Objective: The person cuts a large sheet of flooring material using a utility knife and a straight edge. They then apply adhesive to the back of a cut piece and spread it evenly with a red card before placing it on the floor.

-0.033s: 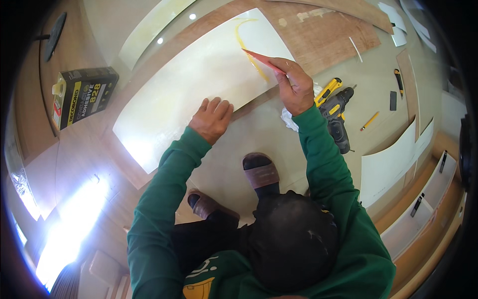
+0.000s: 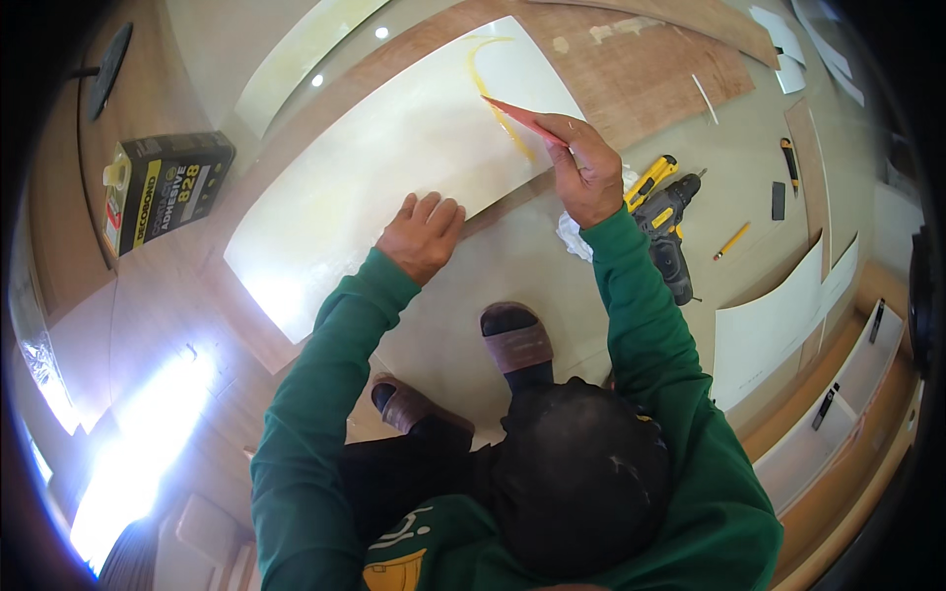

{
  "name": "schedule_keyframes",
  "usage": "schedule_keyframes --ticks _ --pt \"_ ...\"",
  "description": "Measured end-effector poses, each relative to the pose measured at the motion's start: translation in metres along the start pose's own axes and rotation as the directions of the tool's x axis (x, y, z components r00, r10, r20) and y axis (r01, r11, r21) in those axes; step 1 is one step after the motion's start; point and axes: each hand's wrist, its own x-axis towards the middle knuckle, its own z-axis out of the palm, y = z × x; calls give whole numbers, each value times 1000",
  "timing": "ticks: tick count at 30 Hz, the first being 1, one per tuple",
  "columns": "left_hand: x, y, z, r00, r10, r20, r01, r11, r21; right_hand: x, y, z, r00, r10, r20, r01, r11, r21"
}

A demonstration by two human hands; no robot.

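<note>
A large white sheet lies tilted across a brown board, its far right end bearing a curved streak of yellow glue. My right hand is closed round a thin, flat red spreader, whose pointed tip meets the streak. On the sheet's near edge rests my left hand, fingers laid on the surface and holding nothing; its thumb is mostly hidden. A dark rectangular adhesive can with a pale cap stands left of the sheet.
Right of my right hand lie a yellow utility knife, a cordless drill and a crumpled white cloth or paper. Further right are a pencil, another cutter and white offcuts. My sandalled feet are below the sheet.
</note>
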Motion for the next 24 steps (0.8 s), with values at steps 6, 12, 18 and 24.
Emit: schedule_keyframes --ticks 6,12,18,24 --pt "26 4 11 1000 1 15 -1 999 37 28 19 -2 985 -158 76 166 979 -117" --pt "18 5 19 1000 6 16 -7 998 60 67 44 4 908 -354 226 391 909 -148" --pt "20 5 26 1000 -8 1 8 996 86 103 80 11 861 -403 310 492 814 -309" --pt "18 6 30 995 -67 73 64 997 41 129 111 16 865 -396 310 498 760 -417"
